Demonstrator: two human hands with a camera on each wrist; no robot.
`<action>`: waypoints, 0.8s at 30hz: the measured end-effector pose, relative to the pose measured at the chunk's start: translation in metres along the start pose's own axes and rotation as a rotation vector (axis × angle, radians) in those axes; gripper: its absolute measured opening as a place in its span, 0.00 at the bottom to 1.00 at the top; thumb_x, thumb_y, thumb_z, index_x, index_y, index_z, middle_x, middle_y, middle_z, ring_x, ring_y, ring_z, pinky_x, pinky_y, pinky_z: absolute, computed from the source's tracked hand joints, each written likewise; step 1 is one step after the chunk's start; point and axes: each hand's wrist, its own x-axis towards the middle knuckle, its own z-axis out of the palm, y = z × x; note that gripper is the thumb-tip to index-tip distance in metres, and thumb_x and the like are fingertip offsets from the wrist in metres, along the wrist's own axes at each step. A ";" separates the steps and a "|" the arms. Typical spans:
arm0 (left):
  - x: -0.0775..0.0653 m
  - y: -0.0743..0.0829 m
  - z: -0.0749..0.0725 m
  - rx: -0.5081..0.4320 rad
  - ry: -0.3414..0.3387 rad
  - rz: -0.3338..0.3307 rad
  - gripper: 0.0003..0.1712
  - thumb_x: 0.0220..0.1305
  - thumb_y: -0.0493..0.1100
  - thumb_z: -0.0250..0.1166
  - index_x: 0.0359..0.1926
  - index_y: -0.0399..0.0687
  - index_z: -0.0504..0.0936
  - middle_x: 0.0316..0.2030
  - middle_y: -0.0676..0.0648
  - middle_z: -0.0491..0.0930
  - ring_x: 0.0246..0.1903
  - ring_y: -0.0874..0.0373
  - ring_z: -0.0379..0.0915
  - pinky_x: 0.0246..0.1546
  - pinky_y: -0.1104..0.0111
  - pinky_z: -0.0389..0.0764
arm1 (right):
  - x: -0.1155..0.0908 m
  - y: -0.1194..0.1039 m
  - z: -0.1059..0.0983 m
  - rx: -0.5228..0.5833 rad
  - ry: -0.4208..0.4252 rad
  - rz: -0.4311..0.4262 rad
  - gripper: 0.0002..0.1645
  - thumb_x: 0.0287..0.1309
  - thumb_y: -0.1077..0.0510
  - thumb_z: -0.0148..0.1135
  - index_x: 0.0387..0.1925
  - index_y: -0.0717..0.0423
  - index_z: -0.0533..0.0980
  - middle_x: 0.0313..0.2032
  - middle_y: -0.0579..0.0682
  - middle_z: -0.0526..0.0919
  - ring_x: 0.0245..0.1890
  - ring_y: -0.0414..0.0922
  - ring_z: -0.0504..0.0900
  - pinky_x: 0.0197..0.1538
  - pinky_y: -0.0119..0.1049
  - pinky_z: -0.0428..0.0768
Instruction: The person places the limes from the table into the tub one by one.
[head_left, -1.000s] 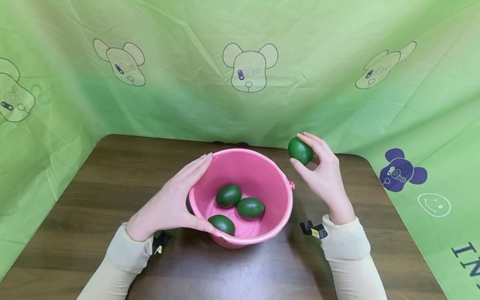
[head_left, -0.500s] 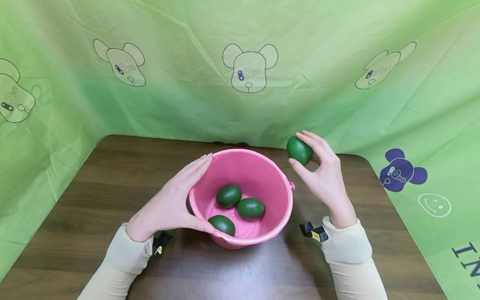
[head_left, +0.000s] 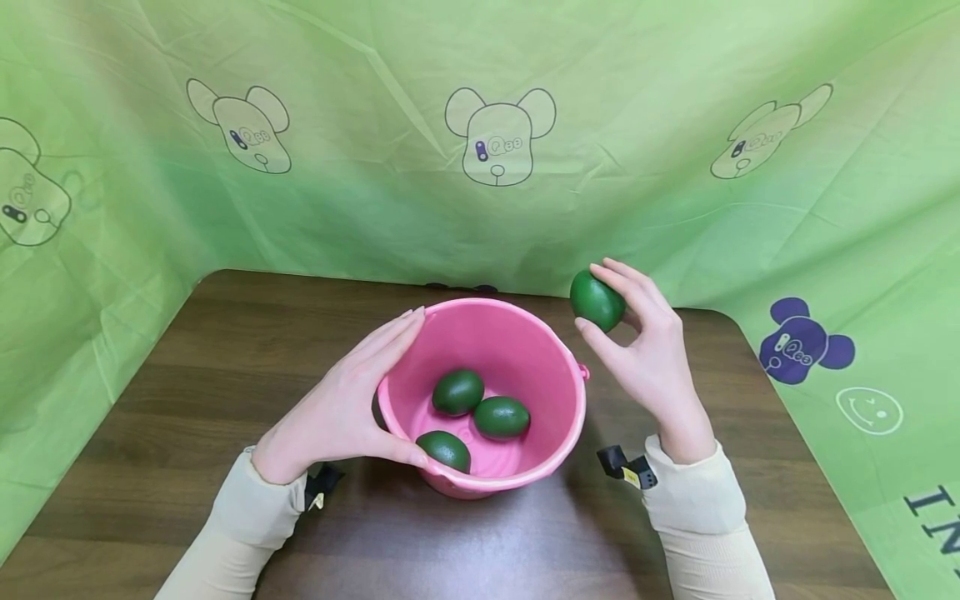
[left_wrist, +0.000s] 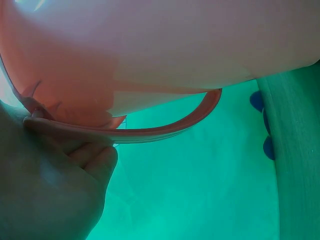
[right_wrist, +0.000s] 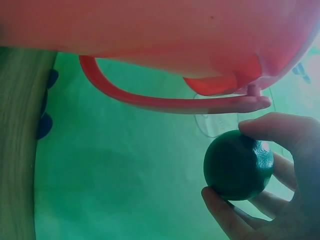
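A pink bucket point(head_left: 528, 342) stands on the table, its mouth tipped towards the head camera. Inside lie three dark green avocados: one at the back point(head_left: 458, 392), one to the right point(head_left: 502, 418) and one by the near wall point(head_left: 444, 451). My left hand point(head_left: 337, 408) grips the bucket's left side, thumb at the near rim and fingers along the far left rim. To the right of the bucket, my right hand point(head_left: 651, 354) holds another avocado point(head_left: 597, 301) up between thumb and fingertips. The right wrist view shows that avocado point(right_wrist: 238, 165) just below the bucket's handle point(right_wrist: 165, 105).
The brown wooden table point(head_left: 225, 350) ends at the back against a green cloth point(head_left: 360, 225) printed with bear heads. More of this cloth hangs on both sides. Small black cameras point(head_left: 628, 467) sit at the cuffs. The pink handle hangs down behind the bucket.
My right hand, still holding the avocado, has drifted slightly left and up. The left hand, the bucket and the avocados inside stay where they were.
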 end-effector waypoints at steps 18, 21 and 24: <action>0.000 0.001 0.000 0.006 0.002 0.003 0.81 0.33 0.74 0.82 0.82 0.52 0.49 0.80 0.54 0.46 0.77 0.57 0.41 0.73 0.52 0.56 | -0.005 -0.014 -0.002 0.023 0.004 -0.027 0.36 0.49 0.76 0.73 0.62 0.63 0.78 0.65 0.56 0.74 0.61 0.53 0.76 0.53 0.24 0.77; 0.000 0.001 0.000 0.005 0.002 0.002 0.81 0.33 0.73 0.82 0.82 0.52 0.49 0.80 0.54 0.46 0.77 0.57 0.41 0.73 0.52 0.56 | -0.005 -0.015 -0.002 0.031 0.002 -0.037 0.36 0.49 0.77 0.73 0.62 0.63 0.78 0.65 0.56 0.74 0.60 0.53 0.77 0.53 0.24 0.77; 0.000 0.001 -0.001 0.004 0.000 0.004 0.81 0.33 0.73 0.83 0.82 0.52 0.49 0.80 0.55 0.46 0.77 0.57 0.41 0.73 0.52 0.56 | -0.005 -0.016 -0.001 0.040 0.005 -0.047 0.36 0.48 0.77 0.73 0.62 0.63 0.78 0.65 0.56 0.75 0.60 0.53 0.77 0.53 0.24 0.77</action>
